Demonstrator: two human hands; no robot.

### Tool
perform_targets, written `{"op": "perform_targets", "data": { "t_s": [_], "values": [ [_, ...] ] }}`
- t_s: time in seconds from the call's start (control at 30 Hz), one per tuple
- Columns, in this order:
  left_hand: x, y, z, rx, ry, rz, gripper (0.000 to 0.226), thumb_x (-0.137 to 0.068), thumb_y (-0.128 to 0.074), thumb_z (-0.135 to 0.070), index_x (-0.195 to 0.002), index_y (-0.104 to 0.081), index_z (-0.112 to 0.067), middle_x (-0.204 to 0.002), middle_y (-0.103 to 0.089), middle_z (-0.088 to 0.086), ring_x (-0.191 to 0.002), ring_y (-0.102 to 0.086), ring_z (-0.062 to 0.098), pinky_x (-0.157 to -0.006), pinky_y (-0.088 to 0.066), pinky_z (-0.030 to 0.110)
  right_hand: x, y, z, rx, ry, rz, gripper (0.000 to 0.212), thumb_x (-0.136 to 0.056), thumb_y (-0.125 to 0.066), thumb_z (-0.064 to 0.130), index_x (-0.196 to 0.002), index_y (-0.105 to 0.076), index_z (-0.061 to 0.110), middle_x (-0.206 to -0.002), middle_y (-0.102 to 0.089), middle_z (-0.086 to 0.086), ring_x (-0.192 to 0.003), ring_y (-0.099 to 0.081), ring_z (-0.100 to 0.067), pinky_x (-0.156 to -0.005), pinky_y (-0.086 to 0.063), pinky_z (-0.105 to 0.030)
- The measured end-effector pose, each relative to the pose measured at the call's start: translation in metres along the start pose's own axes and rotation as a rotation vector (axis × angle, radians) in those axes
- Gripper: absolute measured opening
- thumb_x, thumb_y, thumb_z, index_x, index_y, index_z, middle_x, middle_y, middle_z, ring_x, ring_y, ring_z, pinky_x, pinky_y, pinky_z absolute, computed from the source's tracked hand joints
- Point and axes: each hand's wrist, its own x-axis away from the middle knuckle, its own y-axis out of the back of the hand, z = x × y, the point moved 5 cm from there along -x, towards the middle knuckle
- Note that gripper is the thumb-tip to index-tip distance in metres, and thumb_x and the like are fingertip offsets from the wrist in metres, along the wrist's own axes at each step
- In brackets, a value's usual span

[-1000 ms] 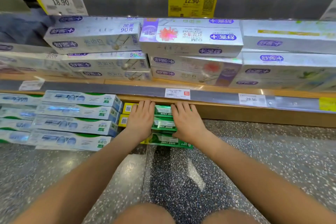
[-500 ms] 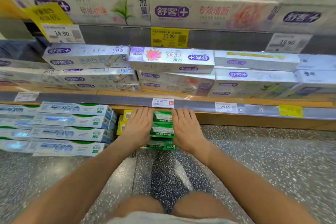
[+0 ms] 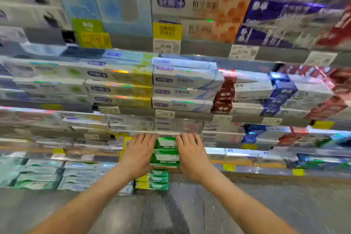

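Observation:
A short stack of green toothpaste boxes [image 3: 166, 153] sits squeezed between my two hands, lifted in front of the lower shelves. My left hand [image 3: 137, 156] presses its left side with straight fingers laid forward. On the stack's right side, my right hand [image 3: 191, 156] presses the same way. Just below them, a few more green and yellow boxes [image 3: 152, 179] lie stacked on the bottom shelf. The whole view is blurred by motion.
Shelves packed with toothpaste boxes fill the view above and to both sides, with price tags [image 3: 165, 114] on their rails. Pale blue-green boxes [image 3: 38, 175] are stacked at lower left. Speckled grey floor [image 3: 180, 211] lies under my arms.
My hands have risen with the upper green boxes clamped between them, leaving a few on the bottom shelf. The view has swung upward, showing more shelves.

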Motion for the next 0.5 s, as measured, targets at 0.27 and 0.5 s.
{"op": "perform_targets", "data": {
  "t_s": [0.27,0.5],
  "values": [
    [0.100,0.241,0.033,-0.180,0.200,-0.293,0.098,-0.031,-0.085,-0.052,-0.113,-0.053,-0.008,-0.093,-0.063,0.009,-0.079,-0.062,0.030,-0.070,-0.049,0.034,-0.072,0.241,0.041,-0.022,0.277,-0.297,0.092,-0.019,-0.086,0.038,-0.101,-0.064,0.003,-0.088,-0.065,-0.011,-0.077,-0.064,-0.030,-0.081,-0.052,-0.042],
    [0.242,0.357,0.025,-0.305,0.436,-0.573,0.081,-0.065,-0.050,-0.060,-0.116,-0.053,0.002,-0.088,-0.057,0.020,-0.071,-0.058,0.039,-0.059,-0.048,0.040,-0.063,0.377,0.120,-0.028,0.579,-0.666,0.091,-0.044,-0.089,0.048,-0.120,-0.062,0.005,-0.111,-0.066,-0.013,-0.103,-0.065,-0.031,-0.086,-0.036,-0.071]
  ]
}}
